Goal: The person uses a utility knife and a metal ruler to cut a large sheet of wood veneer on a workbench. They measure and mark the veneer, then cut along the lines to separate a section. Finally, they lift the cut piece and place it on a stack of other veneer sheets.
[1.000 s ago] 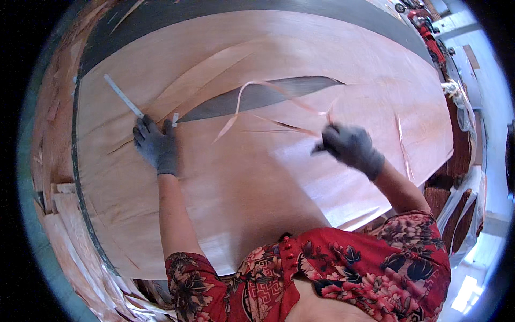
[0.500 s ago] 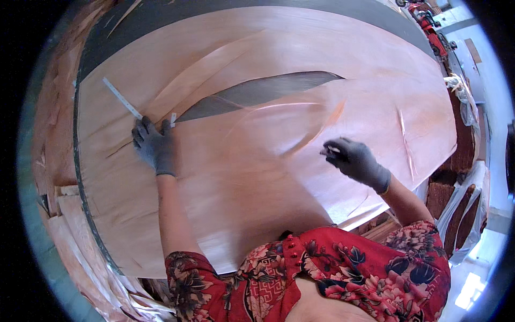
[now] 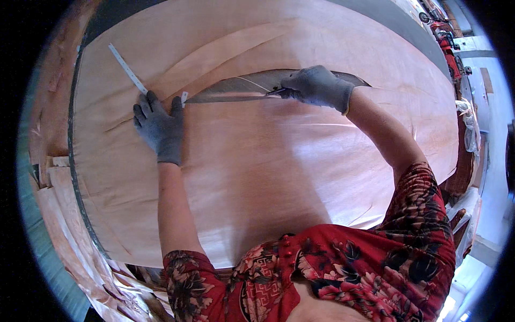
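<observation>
A large, thin sheet of reddish-brown wood veneer lies flat, spreading under and between both hands. A long, narrow, dark lens-shaped gap splits it between the hands. A slim, pale metal ruler lies flat and slanted, running up and away from under the left hand's fingertips.

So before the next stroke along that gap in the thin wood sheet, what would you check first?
1. Left hand flat on the thin reddish wood veneer sheet, pinning it: ok.
2. Narrow pale metal ruler lying under the left fingertips: ok.
3. Right hand at the dark lens-shaped gap, gripping a small dark tool: ok.
4. Tool's kind and edge: cannot tell.
5. Left fingers away from the tool's tip: ok.
6. Both hands gloved in grey: ok.
</observation>
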The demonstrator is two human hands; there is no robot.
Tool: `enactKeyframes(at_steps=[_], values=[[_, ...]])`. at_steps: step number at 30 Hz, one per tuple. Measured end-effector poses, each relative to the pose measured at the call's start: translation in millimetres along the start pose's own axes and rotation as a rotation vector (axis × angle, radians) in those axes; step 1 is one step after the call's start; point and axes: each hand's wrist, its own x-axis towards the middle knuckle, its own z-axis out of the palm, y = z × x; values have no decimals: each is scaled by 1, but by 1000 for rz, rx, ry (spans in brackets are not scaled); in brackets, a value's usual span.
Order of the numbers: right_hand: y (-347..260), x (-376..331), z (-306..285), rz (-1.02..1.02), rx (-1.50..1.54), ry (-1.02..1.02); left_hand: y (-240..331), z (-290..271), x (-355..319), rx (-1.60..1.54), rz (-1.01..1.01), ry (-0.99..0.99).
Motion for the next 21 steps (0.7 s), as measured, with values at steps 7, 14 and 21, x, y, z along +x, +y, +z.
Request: enactKeyframes(at_steps=[7, 14, 21], values=[[6, 0, -9, -14, -78, 13, 1, 0, 0, 0, 2, 5], [9, -13, -9, 99, 54, 175, -2, 1, -1, -11, 6, 10], [0, -16, 4, 193, 121, 194, -2, 3, 1, -15, -8, -8]])
